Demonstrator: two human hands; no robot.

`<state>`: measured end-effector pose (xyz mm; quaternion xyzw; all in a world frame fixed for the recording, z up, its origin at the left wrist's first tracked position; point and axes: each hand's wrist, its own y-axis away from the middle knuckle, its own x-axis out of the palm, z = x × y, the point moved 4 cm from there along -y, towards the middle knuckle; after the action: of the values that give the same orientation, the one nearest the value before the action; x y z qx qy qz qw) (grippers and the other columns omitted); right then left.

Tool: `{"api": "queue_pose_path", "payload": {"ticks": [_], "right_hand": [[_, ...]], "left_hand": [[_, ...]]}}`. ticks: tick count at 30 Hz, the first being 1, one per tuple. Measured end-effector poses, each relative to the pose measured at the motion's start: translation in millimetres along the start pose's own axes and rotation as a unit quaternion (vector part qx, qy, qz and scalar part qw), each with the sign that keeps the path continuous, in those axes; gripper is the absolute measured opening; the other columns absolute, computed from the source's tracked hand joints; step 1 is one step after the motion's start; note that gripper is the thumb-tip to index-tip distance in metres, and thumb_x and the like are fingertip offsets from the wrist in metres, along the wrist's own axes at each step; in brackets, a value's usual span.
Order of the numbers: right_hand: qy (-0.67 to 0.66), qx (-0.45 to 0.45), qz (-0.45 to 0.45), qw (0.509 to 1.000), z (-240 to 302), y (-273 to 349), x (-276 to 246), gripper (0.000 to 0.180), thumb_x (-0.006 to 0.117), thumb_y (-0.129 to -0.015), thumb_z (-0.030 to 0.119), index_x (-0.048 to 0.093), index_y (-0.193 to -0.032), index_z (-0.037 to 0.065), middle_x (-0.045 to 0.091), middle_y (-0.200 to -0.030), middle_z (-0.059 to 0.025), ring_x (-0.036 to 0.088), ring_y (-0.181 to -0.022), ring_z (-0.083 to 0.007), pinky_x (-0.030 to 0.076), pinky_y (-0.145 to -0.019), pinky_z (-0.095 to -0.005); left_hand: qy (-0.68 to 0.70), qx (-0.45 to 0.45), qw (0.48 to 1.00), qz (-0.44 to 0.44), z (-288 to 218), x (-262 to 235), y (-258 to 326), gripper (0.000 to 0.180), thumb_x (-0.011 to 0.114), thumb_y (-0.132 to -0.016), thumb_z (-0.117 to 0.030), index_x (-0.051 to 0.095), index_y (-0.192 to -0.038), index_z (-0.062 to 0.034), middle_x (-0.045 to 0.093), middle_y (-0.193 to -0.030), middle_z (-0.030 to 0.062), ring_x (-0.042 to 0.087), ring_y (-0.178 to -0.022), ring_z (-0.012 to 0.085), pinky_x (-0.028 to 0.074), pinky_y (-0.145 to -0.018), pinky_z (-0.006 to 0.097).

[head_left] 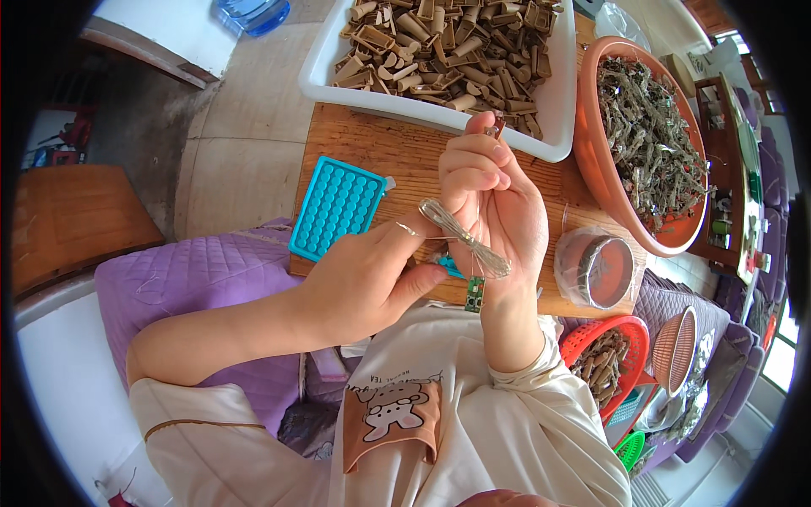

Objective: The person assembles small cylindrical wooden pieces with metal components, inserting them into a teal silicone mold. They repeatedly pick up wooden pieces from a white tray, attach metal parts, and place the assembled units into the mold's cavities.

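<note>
My right hand (500,198) is raised over the table's front edge, palm toward me and fingers curled. At its fingertips it grips a small dark red piece (497,127), too small to make out fully. In front of its palm hangs a twisted bundle of thin silvery wire (466,239), looped at both ends. A small green circuit board (475,294) dangles below the bundle. My left hand (367,262) reaches in from the left, its index finger against the bundle and a strand crossing that finger. The left thumb stands apart; its other fingertips are hidden.
A white tub (363,97) of brown moulded pieces stands at the back of the wooden table (338,135). A blue tray of round cups (338,207) lies left. An orange basin (591,144) of wire bundles, a bagged round container (606,270) and a red basket (635,338) are right.
</note>
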<state>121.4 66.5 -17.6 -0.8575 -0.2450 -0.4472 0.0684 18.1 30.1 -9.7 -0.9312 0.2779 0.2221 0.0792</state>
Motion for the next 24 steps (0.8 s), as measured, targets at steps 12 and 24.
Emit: {"api": "queue_pose_path", "payload": {"ticks": [12,24], "right_hand": [[0.354,-0.181,0.030,0.917,32.6,14.2,7.0,0.021,0.040,-0.089,0.019,0.047,-0.099,0.002,0.042,-0.080,-0.0030,0.040,-0.074,-0.0148,0.037,-0.072,-0.0314],[0.709,-0.212,-0.014,0.673,38.1,26.9,8.0,0.017,0.051,-0.085,0.013,0.052,-0.095,0.000,0.053,-0.084,-0.0017,0.046,-0.072,-0.0078,0.038,-0.067,-0.0214]], "left_hand": [[-0.038,0.057,0.998,-0.006,-18.4,-8.8,-2.9,0.010,0.055,-0.079,-0.013,0.049,-0.080,-0.0049,0.052,-0.057,0.0075,0.053,-0.048,0.0203,0.040,-0.042,0.031],[-0.073,0.063,0.995,0.005,-14.4,-10.2,-3.5,0.016,0.053,-0.082,-0.018,0.053,-0.083,-0.0024,0.057,-0.070,0.0086,0.056,-0.057,0.0203,0.044,-0.049,0.029]]}}
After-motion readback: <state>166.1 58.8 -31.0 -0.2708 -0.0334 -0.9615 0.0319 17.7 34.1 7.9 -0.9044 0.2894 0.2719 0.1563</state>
